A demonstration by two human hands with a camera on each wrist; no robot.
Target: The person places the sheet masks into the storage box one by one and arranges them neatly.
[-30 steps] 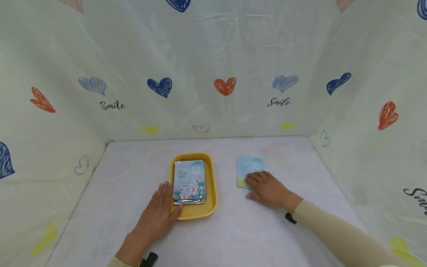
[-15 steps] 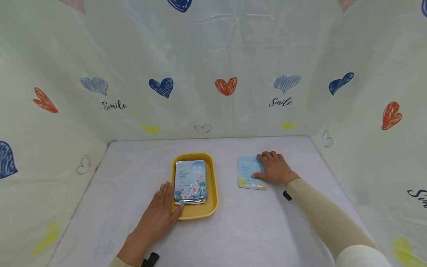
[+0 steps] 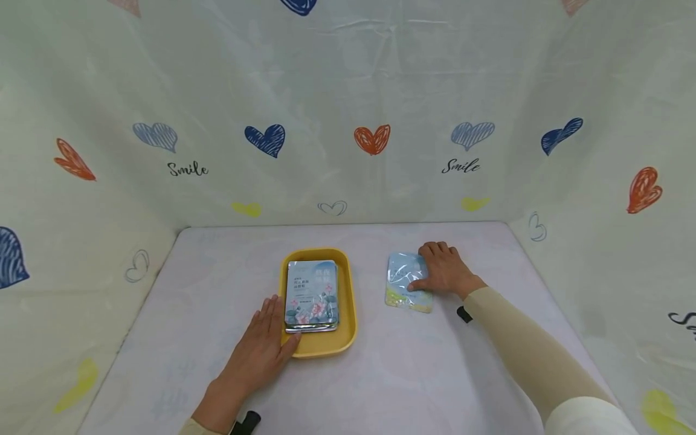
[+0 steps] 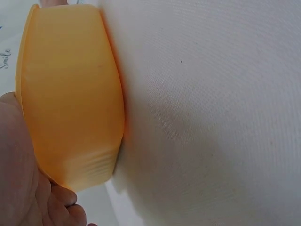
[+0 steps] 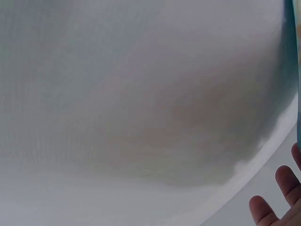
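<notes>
A blue sheet mask packet (image 3: 405, 279) with a yellow-green lower edge is on the right of the table. My right hand (image 3: 444, 270) pinches its right side, thumb on the front face and fingers at the far edge; the packet looks slightly bent and shiny. In the right wrist view only its teal edge (image 5: 290, 52) and a few fingertips (image 5: 288, 182) show. A yellow tray (image 3: 321, 345) stands left of it, holding a small stack of lotus-printed sheet mask packets (image 3: 312, 295). My left hand (image 3: 261, 344) rests along the tray's left rim with straight fingers, thumb over the near-left corner.
The tray and packets are on a white-covered table (image 3: 380, 380). A pale curtain (image 3: 326, 78) with printed hearts and "Smile" lettering closes off the back and both sides.
My right hand has moved from the packet's lower right part up to its right edge and taken hold; the packet now tilts and bends. The left hand and tray stay put.
</notes>
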